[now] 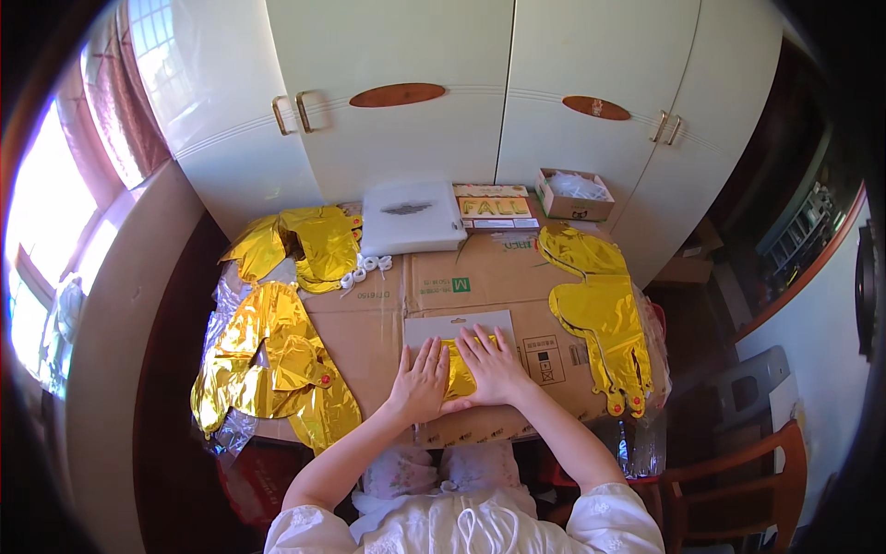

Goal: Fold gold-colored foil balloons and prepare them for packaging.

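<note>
My left hand (423,380) lies flat with its fingers stretched out, at the left edge of a folded gold foil balloon (460,377). Over the right part of the same foil, my right hand (491,371) is spread flat, fingers pointing away from me. Beneath the foil and both hands is a pale grey card (425,327) with a hanging slot at its far edge. The hands partly cover the foil, so its full outline is hidden. Neither hand grips anything.
Flattened cardboard (360,319) covers the table. Gold foil balloons (272,355) lie at left, another (604,309) at right. At the back stand a white box (413,217), a small box with gold letters (496,207) and an open box (580,205). White ribbon rolls (360,272) lie nearby.
</note>
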{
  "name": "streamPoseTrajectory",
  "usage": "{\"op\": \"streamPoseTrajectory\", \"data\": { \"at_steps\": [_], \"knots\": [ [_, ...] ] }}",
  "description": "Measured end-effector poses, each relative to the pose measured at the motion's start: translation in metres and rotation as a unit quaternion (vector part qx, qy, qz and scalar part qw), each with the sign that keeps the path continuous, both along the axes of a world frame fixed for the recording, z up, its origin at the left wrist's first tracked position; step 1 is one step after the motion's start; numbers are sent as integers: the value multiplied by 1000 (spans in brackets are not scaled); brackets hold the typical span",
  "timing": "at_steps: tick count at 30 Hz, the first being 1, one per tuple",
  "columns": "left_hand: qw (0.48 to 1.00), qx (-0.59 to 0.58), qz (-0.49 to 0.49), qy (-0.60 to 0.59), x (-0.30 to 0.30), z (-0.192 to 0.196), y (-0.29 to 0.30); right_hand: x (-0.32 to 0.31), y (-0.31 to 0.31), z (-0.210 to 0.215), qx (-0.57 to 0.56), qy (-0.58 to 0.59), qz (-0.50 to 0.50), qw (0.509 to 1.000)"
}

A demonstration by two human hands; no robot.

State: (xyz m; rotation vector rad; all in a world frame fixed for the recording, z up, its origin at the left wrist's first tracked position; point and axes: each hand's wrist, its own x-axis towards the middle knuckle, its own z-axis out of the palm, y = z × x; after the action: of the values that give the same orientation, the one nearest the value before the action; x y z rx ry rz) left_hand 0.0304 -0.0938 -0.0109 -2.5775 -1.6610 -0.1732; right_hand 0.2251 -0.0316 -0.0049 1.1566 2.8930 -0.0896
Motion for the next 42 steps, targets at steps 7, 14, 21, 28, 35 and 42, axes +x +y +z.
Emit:
{"op": "streamPoseTrajectory", "data": {
  "at_steps": [7, 14, 21, 28, 35, 42],
  "knots": [
    [995, -76, 11, -67, -38, 19, 40, 2, -2, 10, -1, -26, -8, 1000],
    [984, 168, 41, 36, -102, 42, 197, -1, 0, 9, 28, -29, 9, 999],
    [988, 134, 57, 44, -111, 8, 272, 2, -2, 16, 18, -15, 8, 1000],
    [994, 55, 81, 48, -95, 44, 253, 3, -2, 14, 4, -12, 6, 1000],
    [979, 204, 2, -14, -83, 49, 239, 1, -1, 15, -2, -5, 8, 1000],
    [995, 81, -57, -18, 5, 12, 168, 0, 1, 17, -17, 10, 2, 1000]
  ]
}}
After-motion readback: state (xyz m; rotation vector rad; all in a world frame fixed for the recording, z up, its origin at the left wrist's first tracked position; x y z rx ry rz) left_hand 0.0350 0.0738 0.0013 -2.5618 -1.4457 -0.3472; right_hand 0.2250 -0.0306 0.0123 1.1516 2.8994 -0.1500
